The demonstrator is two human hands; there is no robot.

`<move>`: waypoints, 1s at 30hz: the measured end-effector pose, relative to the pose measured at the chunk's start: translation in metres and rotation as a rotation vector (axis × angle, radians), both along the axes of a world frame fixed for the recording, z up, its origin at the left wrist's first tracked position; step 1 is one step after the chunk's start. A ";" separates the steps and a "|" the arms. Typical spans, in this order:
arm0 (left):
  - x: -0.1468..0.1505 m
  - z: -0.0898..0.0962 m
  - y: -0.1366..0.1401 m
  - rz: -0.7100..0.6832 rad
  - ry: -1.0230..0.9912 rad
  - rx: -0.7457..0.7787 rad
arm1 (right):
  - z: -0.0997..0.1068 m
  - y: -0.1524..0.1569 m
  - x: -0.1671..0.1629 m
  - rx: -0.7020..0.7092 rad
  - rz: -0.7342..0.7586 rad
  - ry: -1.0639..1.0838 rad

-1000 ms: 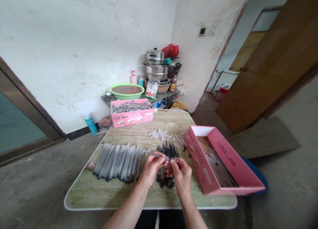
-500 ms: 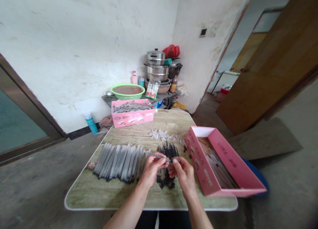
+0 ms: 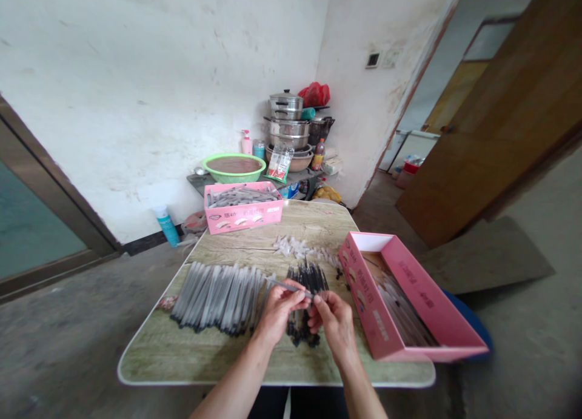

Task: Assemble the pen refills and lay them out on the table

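Note:
My left hand (image 3: 280,307) is closed round a translucent grey pen barrel (image 3: 286,285), which slants across the middle of the table. At the barrel's right end, my right hand (image 3: 331,317) pinches with thumb and forefinger; its fingertips hide whatever small part is there. Beneath both hands lies a bunch of black-tipped pen refills (image 3: 312,278), their black ends toward me. To the left, a row of frosted pen barrels (image 3: 218,298) lies side by side, with dark ends near me. Small clear caps (image 3: 293,247) are scattered beyond the refills.
A pink box (image 3: 243,217) full of pen parts stands at the table's far left. Another pink box (image 3: 377,310), holding long pale pieces, sits along the right edge. Small black plugs (image 3: 339,273) lie beside it. Behind are a green basin (image 3: 234,177) and stacked steel pots (image 3: 288,131).
My right hand has shifted slightly, its fingertips closing in on the barrel's right end. My left hand keeps its hold on the barrel, nearly still.

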State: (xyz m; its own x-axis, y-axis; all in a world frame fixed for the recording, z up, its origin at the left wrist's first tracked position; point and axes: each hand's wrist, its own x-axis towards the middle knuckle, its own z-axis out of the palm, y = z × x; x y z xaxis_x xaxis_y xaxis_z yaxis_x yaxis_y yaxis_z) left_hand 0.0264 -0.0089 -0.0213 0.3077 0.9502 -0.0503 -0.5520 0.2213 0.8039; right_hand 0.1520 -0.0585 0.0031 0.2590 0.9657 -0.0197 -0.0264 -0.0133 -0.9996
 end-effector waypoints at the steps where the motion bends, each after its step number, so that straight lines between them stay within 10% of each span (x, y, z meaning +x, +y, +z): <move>1: 0.000 0.000 0.000 -0.003 0.000 0.002 | -0.002 0.000 0.000 -0.030 -0.005 -0.015; 30: -0.002 0.001 -0.007 -0.237 0.105 0.122 | -0.007 -0.014 -0.001 -0.196 -0.001 -0.040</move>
